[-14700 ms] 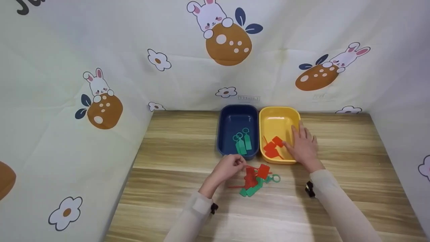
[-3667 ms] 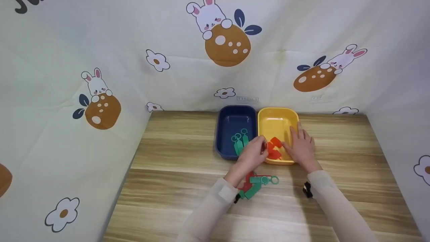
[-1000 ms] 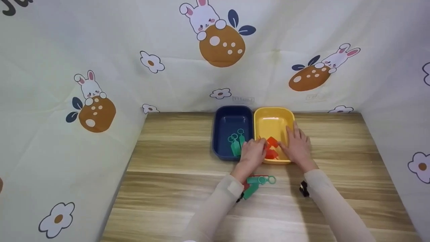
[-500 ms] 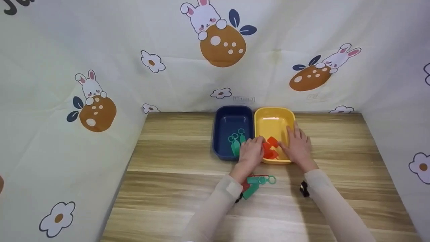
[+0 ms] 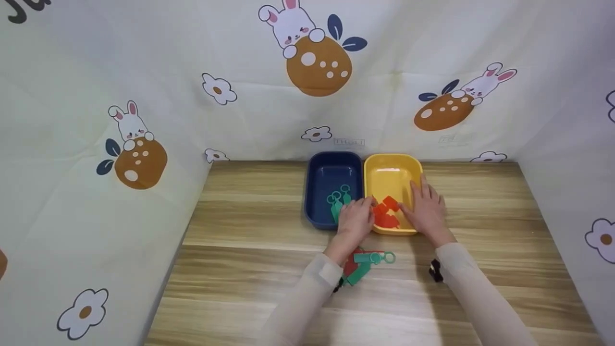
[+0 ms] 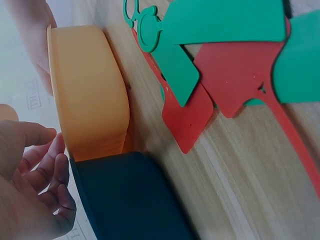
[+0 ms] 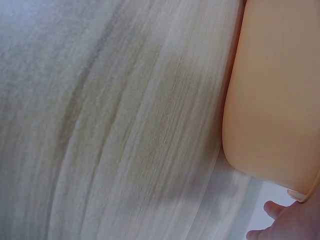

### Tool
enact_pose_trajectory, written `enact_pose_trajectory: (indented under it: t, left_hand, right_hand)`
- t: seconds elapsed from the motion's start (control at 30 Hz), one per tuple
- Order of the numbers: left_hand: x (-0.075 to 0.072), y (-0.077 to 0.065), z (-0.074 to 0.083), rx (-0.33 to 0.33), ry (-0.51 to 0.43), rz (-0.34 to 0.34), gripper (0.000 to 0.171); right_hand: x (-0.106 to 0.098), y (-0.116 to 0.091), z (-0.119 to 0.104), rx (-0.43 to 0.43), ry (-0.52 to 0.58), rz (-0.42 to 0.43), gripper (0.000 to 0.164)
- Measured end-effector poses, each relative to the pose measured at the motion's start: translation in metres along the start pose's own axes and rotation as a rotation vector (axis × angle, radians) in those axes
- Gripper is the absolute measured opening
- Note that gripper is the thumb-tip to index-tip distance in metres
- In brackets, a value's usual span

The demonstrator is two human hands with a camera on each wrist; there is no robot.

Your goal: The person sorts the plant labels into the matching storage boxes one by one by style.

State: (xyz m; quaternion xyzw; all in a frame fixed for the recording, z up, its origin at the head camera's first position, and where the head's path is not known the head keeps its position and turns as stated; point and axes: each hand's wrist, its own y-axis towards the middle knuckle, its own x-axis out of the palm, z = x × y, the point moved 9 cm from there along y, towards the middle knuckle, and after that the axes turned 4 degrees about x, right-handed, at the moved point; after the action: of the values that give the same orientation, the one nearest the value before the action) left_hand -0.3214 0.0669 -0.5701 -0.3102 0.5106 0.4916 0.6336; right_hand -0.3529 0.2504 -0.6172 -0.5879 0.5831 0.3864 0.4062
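My left hand (image 5: 354,218) hovers at the seam between the dark blue bin (image 5: 313,192) and the yellow bin (image 5: 384,180). In the left wrist view, its fingers bend loosely with nothing between them. Red plastic tags (image 5: 387,221) lie at the near end of the yellow bin. Across that bin's right rim rests my right hand (image 5: 427,211), thumb inside and fingers spread. Green ring-ended tags (image 5: 335,211) lie in the blue bin, partly behind my left hand. On the table, green tags (image 6: 225,22) overlap red tags (image 6: 189,117) beneath my left forearm.
Both bins stand side by side against a printed cloth backdrop (image 5: 269,125) at the back of the wood-grain table (image 5: 250,269). Cloth also rises along the left and right sides. Small dark clips (image 5: 436,270) show at the cuffs.
From the pinch seen 3.7 s ago, my left hand has loosened and drawn slightly left, uncovering more red tags in the yellow bin. My right hand stays at the rim.
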Motion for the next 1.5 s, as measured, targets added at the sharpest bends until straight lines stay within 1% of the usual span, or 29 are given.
enact_pose_trajectory:
  t: [0.27, 0.5, 0.67, 0.87, 0.97, 1.27, 1.5]
  left_hand:
    - [-0.003, -0.011, -0.009, -0.03, -0.141, -0.041, 0.017]
    - [-0.01, -0.022, -0.015, -0.018, -0.178, -0.019, 0.012]
    - [-0.01, -0.03, -0.02, -0.018, -0.2, -0.038, 0.01]
    - [-0.01, -0.037, -0.021, -0.019, -0.214, -0.087, 0.011]
    - [-0.008, -0.042, -0.021, -0.016, -0.23, -0.128, 0.012]
    - [0.005, -0.056, -0.019, 0.009, -0.271, -0.245, 0.017]
    - [0.018, -0.064, -0.022, 0.015, -0.262, -0.31, 0.014]
  right_hand:
    - [0.001, 0.001, 0.0, 0.01, 0.013, -0.024, 0.079]
    - [0.001, 0.001, 0.0, 0.013, 0.009, -0.018, 0.079]
    - [0.001, 0.0, -0.001, -0.001, -0.007, -0.002, 0.079]
    - [0.001, 0.0, 0.0, 0.004, -0.009, 0.001, 0.08]
    - [0.001, 0.0, 0.001, 0.008, -0.015, -0.006, 0.08]
    - [0.002, 0.001, 0.0, 0.009, -0.023, -0.015, 0.08]
    - [0.002, 0.001, 0.0, 0.015, -0.026, -0.027, 0.08]
